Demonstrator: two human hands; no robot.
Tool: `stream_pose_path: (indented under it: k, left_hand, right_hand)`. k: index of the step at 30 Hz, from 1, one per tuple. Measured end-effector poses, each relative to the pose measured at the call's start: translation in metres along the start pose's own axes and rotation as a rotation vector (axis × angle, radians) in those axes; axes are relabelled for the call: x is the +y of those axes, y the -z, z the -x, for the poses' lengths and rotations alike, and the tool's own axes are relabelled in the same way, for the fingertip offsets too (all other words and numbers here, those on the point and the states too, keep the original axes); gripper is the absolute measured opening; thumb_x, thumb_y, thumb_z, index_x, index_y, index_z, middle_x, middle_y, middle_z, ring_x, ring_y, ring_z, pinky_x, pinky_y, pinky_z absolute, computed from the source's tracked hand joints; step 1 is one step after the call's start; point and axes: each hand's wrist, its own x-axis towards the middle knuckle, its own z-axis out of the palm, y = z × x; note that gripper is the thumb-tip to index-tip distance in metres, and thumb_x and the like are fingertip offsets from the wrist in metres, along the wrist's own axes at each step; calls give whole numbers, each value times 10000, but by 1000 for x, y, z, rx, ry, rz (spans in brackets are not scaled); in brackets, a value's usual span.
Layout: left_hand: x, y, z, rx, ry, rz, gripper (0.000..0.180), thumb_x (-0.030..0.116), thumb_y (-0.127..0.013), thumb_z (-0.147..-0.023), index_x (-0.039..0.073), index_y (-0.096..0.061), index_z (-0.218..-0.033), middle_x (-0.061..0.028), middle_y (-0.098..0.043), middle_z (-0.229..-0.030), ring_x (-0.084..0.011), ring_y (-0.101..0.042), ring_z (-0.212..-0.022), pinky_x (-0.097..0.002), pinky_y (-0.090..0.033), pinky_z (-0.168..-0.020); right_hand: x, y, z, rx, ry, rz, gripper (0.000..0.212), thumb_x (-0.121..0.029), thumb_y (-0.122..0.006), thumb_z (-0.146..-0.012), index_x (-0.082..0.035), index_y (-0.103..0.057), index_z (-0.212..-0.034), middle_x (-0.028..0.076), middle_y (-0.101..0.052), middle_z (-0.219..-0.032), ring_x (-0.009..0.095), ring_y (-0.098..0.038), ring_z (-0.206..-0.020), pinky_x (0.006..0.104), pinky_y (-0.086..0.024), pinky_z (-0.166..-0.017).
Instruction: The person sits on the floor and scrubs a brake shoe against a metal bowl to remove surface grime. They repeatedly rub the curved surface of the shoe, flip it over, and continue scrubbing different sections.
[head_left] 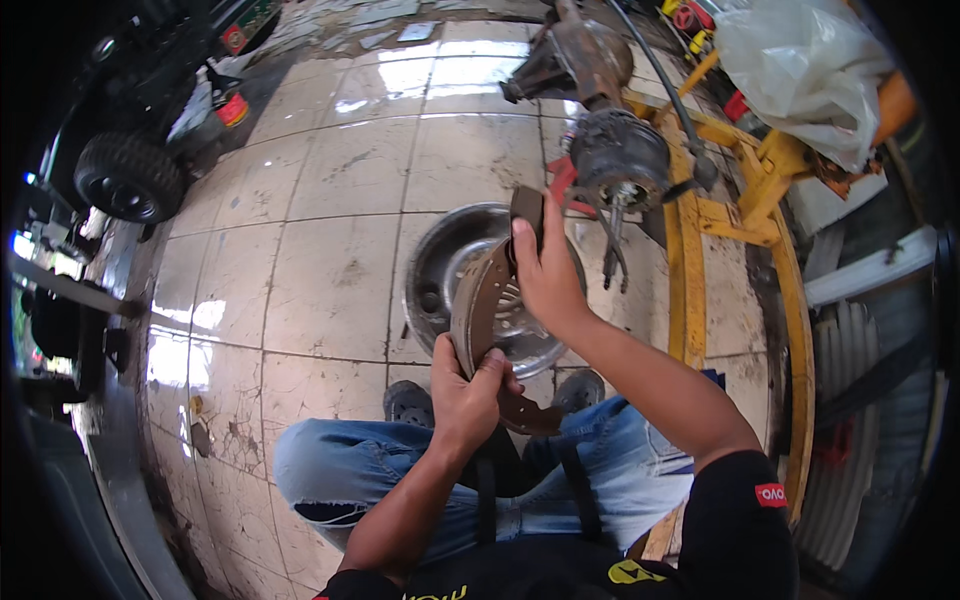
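Observation:
A curved brown brake shoe point(483, 310) with small holes along its side is held up in front of my knees. My left hand point(465, 395) is closed around its lower part, thumb on the inner side; the lower end point(532, 416) curves off to the right below the fingers. At the upper end, my right hand point(548, 280) grips a flat, dark brown piece point(527, 206) between thumb and fingers. Whether that piece is joined to the shoe cannot be seen. Beneath both hands a round silver metal basin point(428, 250) rests on the floor, its middle partly hidden.
An axle with a brake drum point(618, 150) lies ahead to the right, beside a yellow metal frame point(685, 270). Clear plastic sheeting point(800, 75) covers something at the far right. A vehicle with a black tyre point(130, 178) stands at left. Tiled floor point(330, 260) lies between.

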Motion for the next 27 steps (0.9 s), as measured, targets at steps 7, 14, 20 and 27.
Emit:
stream_pose_path:
  k: [7, 14, 20, 27]
  left_hand:
    - [-1, 6, -3, 26, -26, 23, 221, 8, -537, -939, 23, -438, -1136, -98, -579, -812, -171, -604, -630, -338, -555, -607]
    - [2, 2, -4, 8, -33, 29, 167, 4, -539, -946, 19, -420, -1062, -88, -579, -790, -153, -607, -616, -301, -529, -579]
    - [1, 10, 0, 35, -25, 46, 156, 1, -537, -948, 16, -417, -1047, -90, -584, -788, -148, -605, -606, -290, -521, -576]
    - [0, 10, -1, 18, -37, 14, 175, 17, -538, -938, 16, -441, -1083, -94, -585, -804, -173, -612, -633, -306, -532, -592]
  right_hand:
    - [11, -10, 13, -2, 54, 41, 650, -332, -449, -1038, 61, -211, -1497, 349, -493, -1346, 435, -519, -1253, 417, -397, -1051]
    - [15, -6, 22, -18, 105, 71, 662, -309, -473, -1035, 80, -204, -1499, 335, -466, -1383, 402, -495, -1289, 403, -399, -1049]
    - [9, -14, 18, 1, 107, 40, 673, -326, -485, -1031, 73, -210, -1499, 326, -528, -1297, 419, -549, -1209, 417, -430, -1005]
    - [12, -10, 14, -89, 60, 39, 655, -331, -438, -1056, 18, -163, -1537, 266, -381, -1492, 338, -412, -1375, 366, -330, -1110]
